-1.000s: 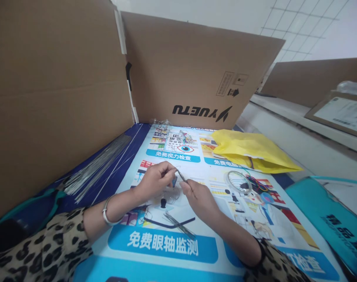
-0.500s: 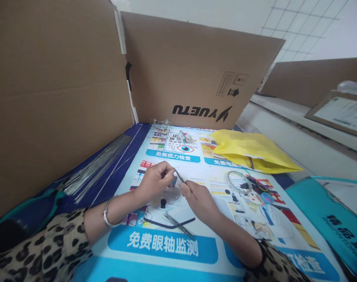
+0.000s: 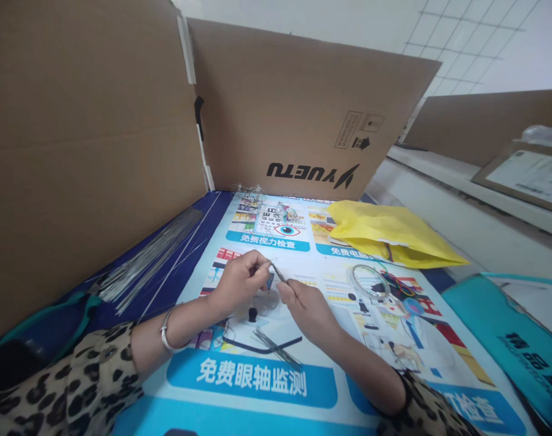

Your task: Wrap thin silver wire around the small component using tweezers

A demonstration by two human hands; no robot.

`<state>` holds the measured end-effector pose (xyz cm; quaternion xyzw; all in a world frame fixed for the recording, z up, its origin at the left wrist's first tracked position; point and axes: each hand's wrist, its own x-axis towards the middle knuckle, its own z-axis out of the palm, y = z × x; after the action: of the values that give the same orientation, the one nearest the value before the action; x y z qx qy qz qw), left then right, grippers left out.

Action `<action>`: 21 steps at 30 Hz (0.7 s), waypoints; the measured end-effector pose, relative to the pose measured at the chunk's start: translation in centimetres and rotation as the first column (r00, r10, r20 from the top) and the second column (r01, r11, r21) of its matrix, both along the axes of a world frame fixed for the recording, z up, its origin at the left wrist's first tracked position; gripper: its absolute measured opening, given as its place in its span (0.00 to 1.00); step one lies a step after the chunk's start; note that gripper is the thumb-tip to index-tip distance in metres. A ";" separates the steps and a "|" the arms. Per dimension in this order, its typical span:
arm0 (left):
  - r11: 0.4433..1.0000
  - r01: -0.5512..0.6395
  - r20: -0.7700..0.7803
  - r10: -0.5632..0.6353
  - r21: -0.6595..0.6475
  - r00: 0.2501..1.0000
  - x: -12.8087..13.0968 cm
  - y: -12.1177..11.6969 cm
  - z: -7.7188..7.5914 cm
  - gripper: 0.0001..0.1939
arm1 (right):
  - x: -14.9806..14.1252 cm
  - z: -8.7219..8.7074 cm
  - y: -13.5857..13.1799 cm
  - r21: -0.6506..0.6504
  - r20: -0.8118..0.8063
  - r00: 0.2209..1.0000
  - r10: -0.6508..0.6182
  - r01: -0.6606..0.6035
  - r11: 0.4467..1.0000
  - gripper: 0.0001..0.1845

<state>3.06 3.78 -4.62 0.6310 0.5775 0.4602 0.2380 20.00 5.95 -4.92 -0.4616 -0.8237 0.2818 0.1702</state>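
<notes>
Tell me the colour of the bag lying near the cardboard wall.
Yellow; the bag shows best in the head view.

The wires (image 3: 144, 260) are thin shiny metal. The box walls (image 3: 98, 139) are matt brown cardboard. The poster (image 3: 258, 375) looks smooth and glossy. The yellow bag (image 3: 389, 233) is soft plastic.
</notes>
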 end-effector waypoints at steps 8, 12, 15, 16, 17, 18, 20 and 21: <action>0.999 0.026 0.053 -0.025 -0.027 0.998 0.0 0.0 0.1 0.06 | 0.0 -0.1 -0.1 0.018 0.054 0.999 -0.001 0.000 1.000 0.25; 0.998 0.034 0.082 -0.030 -0.045 0.996 0.1 -0.1 0.1 0.07 | -0.1 -0.2 -0.1 0.039 0.095 0.995 -0.008 0.004 0.999 0.26; 0.998 0.041 0.105 -0.035 -0.055 0.994 0.2 -0.2 0.2 0.07 | -0.2 -0.3 0.0 0.045 0.115 0.993 -0.008 0.003 0.999 0.26; 0.997 0.042 0.103 -0.036 -0.060 0.994 0.2 -0.2 0.3 0.07 | -0.2 -0.3 0.0 0.047 0.126 0.992 -0.007 0.002 0.999 0.26; 0.997 0.046 0.094 -0.040 -0.065 0.995 0.1 -0.2 0.4 0.06 | -0.2 -0.3 0.0 0.047 0.136 0.991 -0.006 0.000 0.999 0.26; 0.996 0.053 0.079 -0.047 -0.070 0.996 0.1 -0.2 0.6 0.06 | -0.2 -0.2 0.0 0.048 0.144 0.990 -0.004 -0.003 0.999 0.26; 0.994 0.078 0.055 -0.073 -0.078 0.996 -0.1 -0.1 0.8 0.05 | -0.2 -0.2 0.1 0.051 0.151 0.988 0.005 -0.013 0.999 0.25; 0.993 0.089 0.050 -0.086 -0.079 0.995 -0.2 0.0 0.9 0.05 | -0.2 -0.2 0.1 0.051 0.154 0.988 0.007 -0.015 0.999 0.25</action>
<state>2.86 3.73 -3.72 0.6347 0.5617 0.4400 0.2967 19.83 6.02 -5.08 -0.4726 -0.8441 0.2249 0.1167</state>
